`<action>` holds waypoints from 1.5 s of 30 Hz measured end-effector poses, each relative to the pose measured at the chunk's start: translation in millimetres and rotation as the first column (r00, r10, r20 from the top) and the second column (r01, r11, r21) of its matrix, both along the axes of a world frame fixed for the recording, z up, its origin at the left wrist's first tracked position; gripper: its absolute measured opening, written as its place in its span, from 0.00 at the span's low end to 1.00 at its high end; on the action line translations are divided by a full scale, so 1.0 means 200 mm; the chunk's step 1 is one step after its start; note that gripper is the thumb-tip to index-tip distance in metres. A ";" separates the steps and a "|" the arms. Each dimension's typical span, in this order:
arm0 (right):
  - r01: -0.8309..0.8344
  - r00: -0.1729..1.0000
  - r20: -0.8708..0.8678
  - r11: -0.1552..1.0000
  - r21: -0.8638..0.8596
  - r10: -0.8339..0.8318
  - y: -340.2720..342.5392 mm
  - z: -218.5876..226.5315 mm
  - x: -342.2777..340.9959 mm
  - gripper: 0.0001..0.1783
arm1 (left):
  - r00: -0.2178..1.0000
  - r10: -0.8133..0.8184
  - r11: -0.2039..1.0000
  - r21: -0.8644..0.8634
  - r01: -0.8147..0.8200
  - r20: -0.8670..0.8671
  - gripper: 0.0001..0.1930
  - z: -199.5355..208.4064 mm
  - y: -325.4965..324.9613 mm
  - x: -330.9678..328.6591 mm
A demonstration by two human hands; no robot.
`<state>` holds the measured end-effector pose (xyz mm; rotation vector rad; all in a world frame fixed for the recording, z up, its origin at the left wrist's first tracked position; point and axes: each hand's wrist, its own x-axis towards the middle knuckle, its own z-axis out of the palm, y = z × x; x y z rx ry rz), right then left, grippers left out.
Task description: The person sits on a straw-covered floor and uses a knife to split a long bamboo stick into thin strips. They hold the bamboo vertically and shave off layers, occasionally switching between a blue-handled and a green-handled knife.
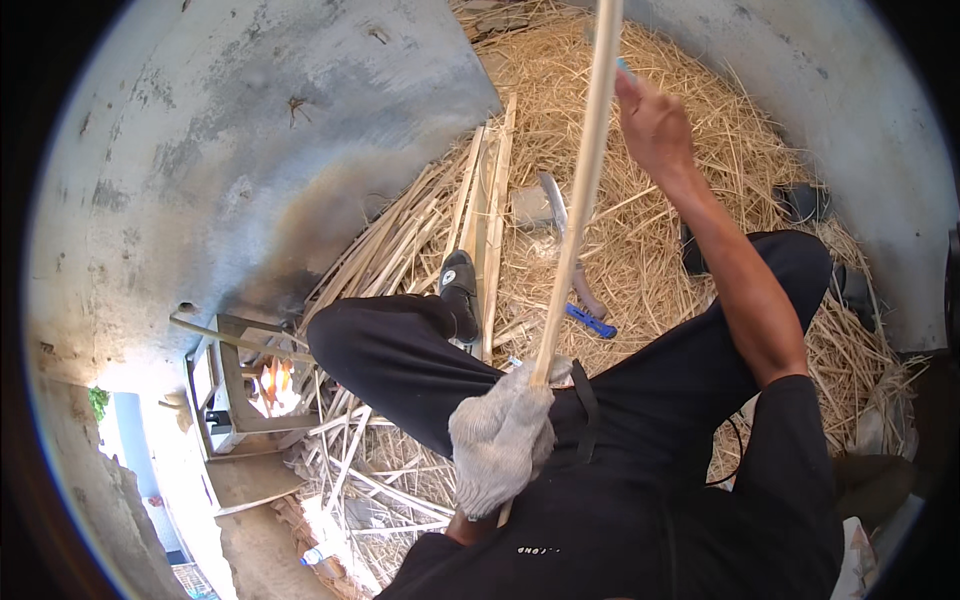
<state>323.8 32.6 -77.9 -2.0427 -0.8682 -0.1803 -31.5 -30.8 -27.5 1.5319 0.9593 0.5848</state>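
My left hand, in a pale knitted work glove, is closed round the lower part of a long bamboo strip. The strip rises from my lap and runs out past the top edge. Near its upper part is my bare right hand, its fingers curled. A bit of light blue shows at the thumb, too small to name. Whether this hand touches the strip I cannot tell. Beyond my lap lie a large knife with a curved blade and a blue utility knife.
Straw-like shavings cover the ground. Long split strips lie beside my left foot. A grey sheet stands at the left, a curved wall at the right. A wooden frame is by my left knee.
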 end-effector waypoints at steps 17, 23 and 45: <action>-0.731 0.633 0.316 0.679 -0.057 0.707 -0.23 0.03 -0.62 0.30 | 0.971 0.222 0.969 -0.129 -0.210 0.085 0.15 0.09 0.14 0.15; 0.078 0.989 0.121 0.994 0.076 -0.087 -0.07 0.08 -0.07 0.31 | 0.993 -0.024 0.976 -0.213 0.049 0.116 0.15 0.12 0.05 0.09; -0.724 0.687 0.129 0.657 0.212 0.715 -0.28 0.15 -0.47 0.25 | 0.964 0.143 0.989 -0.079 -0.128 0.223 0.22 0.16 0.23 0.19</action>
